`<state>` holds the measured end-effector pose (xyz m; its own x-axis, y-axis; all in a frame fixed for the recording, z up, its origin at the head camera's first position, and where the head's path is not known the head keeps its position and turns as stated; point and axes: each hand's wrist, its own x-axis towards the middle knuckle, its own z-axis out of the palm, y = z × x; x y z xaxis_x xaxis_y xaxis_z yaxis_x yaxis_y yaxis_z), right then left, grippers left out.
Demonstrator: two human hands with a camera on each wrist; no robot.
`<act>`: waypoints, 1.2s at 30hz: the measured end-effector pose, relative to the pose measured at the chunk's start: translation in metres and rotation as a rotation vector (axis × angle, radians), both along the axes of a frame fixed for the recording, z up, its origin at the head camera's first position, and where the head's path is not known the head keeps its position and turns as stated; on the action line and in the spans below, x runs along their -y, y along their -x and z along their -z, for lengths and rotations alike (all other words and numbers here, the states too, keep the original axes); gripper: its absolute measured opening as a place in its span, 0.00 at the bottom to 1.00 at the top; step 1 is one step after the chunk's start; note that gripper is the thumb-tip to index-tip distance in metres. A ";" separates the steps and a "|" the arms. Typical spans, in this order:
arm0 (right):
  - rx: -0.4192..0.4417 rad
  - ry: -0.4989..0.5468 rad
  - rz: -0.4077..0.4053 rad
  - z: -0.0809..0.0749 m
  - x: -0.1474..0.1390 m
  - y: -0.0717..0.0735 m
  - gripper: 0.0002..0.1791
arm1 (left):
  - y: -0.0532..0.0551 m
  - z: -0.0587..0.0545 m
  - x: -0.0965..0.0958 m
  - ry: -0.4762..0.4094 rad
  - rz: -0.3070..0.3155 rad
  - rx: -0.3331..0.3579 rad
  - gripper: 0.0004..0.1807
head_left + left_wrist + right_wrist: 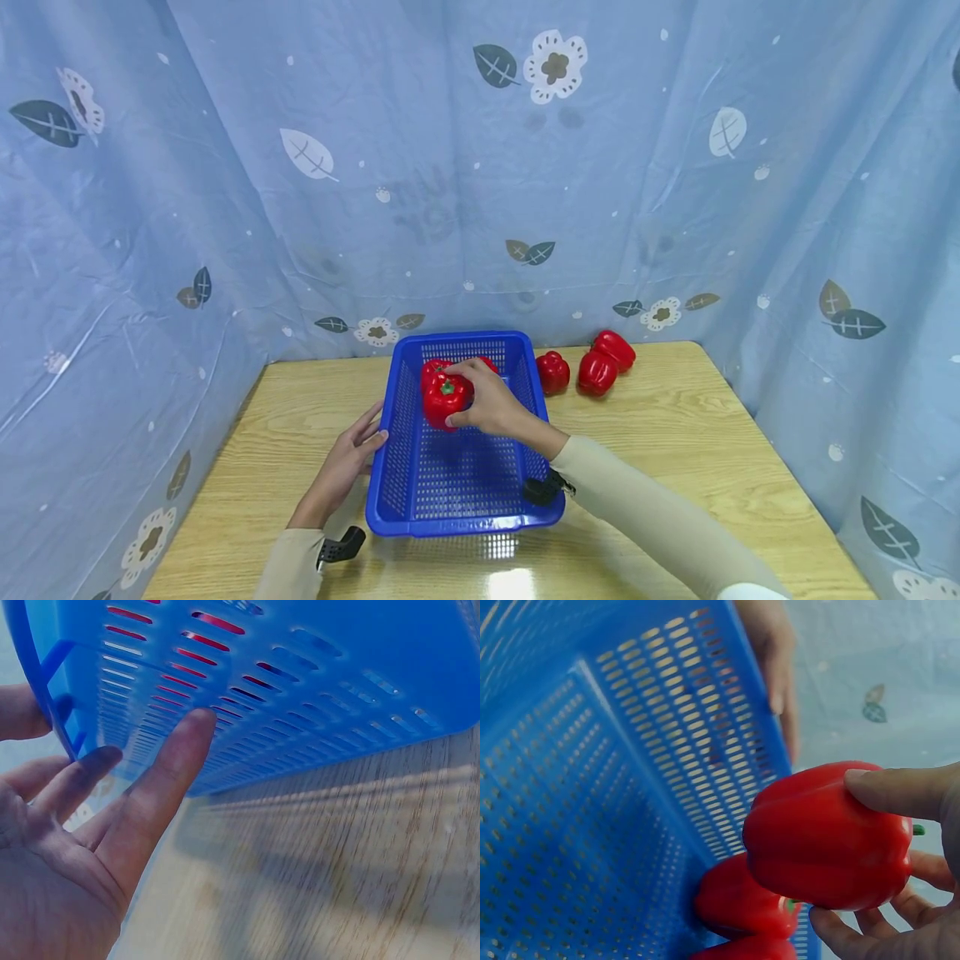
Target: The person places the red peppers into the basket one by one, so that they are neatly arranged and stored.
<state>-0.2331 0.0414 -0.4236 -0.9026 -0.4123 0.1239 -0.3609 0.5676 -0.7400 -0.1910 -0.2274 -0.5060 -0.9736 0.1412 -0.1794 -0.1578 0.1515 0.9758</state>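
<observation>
A red bell pepper [444, 402] with a green stem is held in my right hand [491, 402], above the inside of a blue plastic basket [465, 527]. Thumb and fingers grip its sides, as the right wrist view shows of the held pepper [825, 836]. Beneath it, other red peppers [746, 900] lie at the basket's far end, partly hidden by the hand and held pepper. My left hand [347, 462] holds the basket's left rim, thumb at the rim. In the left wrist view, its fingers [161, 791] lie against the slotted outer wall.
Three more red peppers lie on the wooden table [675, 442] to the right of the basket: one near its rim [553, 372], two touching farther right [597, 372]. A blue patterned curtain [450, 167] hangs behind the table and along both sides.
</observation>
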 end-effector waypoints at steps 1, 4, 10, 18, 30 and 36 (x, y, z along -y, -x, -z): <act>0.001 -0.008 0.000 0.001 0.002 0.001 0.42 | 0.000 0.000 0.000 0.003 -0.001 -0.001 0.34; -0.001 -0.045 0.001 0.005 0.006 0.004 0.42 | 0.000 -0.001 0.000 0.010 -0.001 -0.004 0.34; 0.016 -0.085 -0.002 0.016 0.013 0.009 0.43 | 0.000 -0.003 0.000 0.019 -0.004 -0.002 0.34; 0.018 -0.140 -0.011 0.026 0.023 0.011 0.43 | 0.000 -0.003 -0.001 0.020 -0.003 -0.006 0.33; -0.009 -0.216 -0.017 0.040 0.034 0.012 0.42 | 0.001 0.000 0.000 -0.008 -0.001 0.006 0.34; 0.016 -0.217 -0.003 0.045 0.037 0.010 0.42 | 0.001 0.000 0.000 -0.004 -0.001 0.002 0.35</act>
<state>-0.2429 0.0046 -0.4686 -0.9025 -0.4303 0.0173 -0.3517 0.7132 -0.6063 -0.1920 -0.2277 -0.5064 -0.9734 0.1408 -0.1805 -0.1596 0.1476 0.9761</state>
